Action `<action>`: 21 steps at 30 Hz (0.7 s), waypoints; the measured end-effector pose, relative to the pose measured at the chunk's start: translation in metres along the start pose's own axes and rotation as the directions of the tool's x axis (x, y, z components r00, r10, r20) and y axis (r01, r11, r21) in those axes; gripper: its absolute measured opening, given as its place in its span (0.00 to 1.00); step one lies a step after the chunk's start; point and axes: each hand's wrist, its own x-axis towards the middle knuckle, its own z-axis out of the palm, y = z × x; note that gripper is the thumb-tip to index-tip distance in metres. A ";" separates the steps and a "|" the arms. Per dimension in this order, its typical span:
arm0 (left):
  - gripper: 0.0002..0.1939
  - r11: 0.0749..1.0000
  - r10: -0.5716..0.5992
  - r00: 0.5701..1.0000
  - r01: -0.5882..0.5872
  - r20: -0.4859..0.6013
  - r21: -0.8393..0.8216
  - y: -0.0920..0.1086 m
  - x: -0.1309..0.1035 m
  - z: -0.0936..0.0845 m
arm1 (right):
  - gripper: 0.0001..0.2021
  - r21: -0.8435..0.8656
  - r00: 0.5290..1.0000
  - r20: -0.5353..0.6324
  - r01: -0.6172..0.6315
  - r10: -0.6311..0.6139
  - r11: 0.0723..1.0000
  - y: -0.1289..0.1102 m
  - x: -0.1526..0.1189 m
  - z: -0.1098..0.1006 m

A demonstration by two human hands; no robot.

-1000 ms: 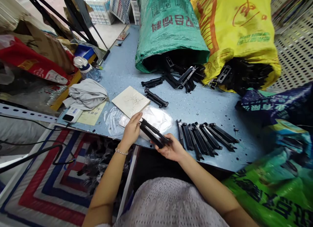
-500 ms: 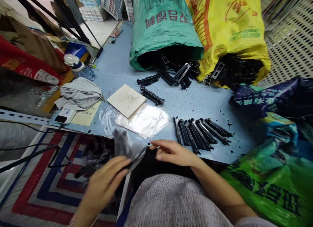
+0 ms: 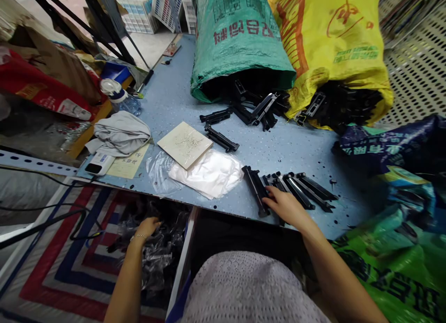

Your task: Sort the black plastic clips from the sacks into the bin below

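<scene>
My right hand (image 3: pixel 287 207) is closed around the left end of a row of long, narrow black plastic parts (image 3: pixel 256 190) near the table's front edge. Its thumb and fingertips press on the leftmost ones. Below the table's edge on the left, my left hand (image 3: pixel 148 226) hangs over a pile of black parts in clear bags (image 3: pixel 156 262); its fingers are mostly hidden. Between the hands, a stack of clear plastic bags (image 3: pixel 212 179) lies on the table, under a square cream tile (image 3: pixel 184 145).
A green woven sack (image 3: pixel 244 44) and a yellow sack (image 3: pixel 334 49) lie at the back, black parts spilling from their mouths. A grey cloth (image 3: pixel 121 132), a white device (image 3: pixel 100 164) and a bottle (image 3: pixel 120 98) are at left. A bright green bag (image 3: pixel 393 262) is at right.
My left hand has gone down and left to the pile, and the clear bag it held is no longer in it. My right hand has moved right onto the row of black parts.
</scene>
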 end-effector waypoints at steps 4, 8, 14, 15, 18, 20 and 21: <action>0.22 0.780 0.548 0.830 -0.464 0.101 -0.421 0.085 -0.037 -0.003 | 0.23 0.678 0.997 0.069 -0.030 -0.022 0.734 0.006 0.012 0.003; 0.19 0.632 0.610 0.555 -0.771 -0.565 -0.075 0.205 -0.048 0.007 | 0.24 0.891 0.993 0.075 -0.026 -0.091 0.452 -0.024 0.030 0.022; 0.23 0.623 0.766 0.373 -0.635 -0.524 0.457 0.258 -0.017 -0.005 | 0.22 0.927 0.992 0.051 -0.004 -0.113 0.376 -0.035 0.047 0.026; 0.25 0.610 0.785 0.382 -0.617 -0.488 0.497 0.253 -0.016 -0.007 | 0.22 0.927 0.992 0.045 0.001 -0.115 0.374 -0.032 0.048 0.026; 0.30 0.580 0.812 0.461 -0.581 -0.357 0.570 0.229 -0.035 -0.003 | 0.22 0.933 0.991 0.053 -0.006 -0.123 0.359 -0.026 0.049 0.027; 0.28 0.535 0.837 0.485 -0.627 -0.253 0.566 0.211 -0.061 0.005 | 0.21 0.941 0.989 0.068 -0.020 -0.130 0.338 -0.025 0.049 0.029; 0.26 0.497 0.859 0.475 -0.679 -0.193 0.541 0.203 -0.075 0.008 | 0.21 0.944 0.988 0.072 -0.024 -0.133 0.328 -0.026 0.049 0.030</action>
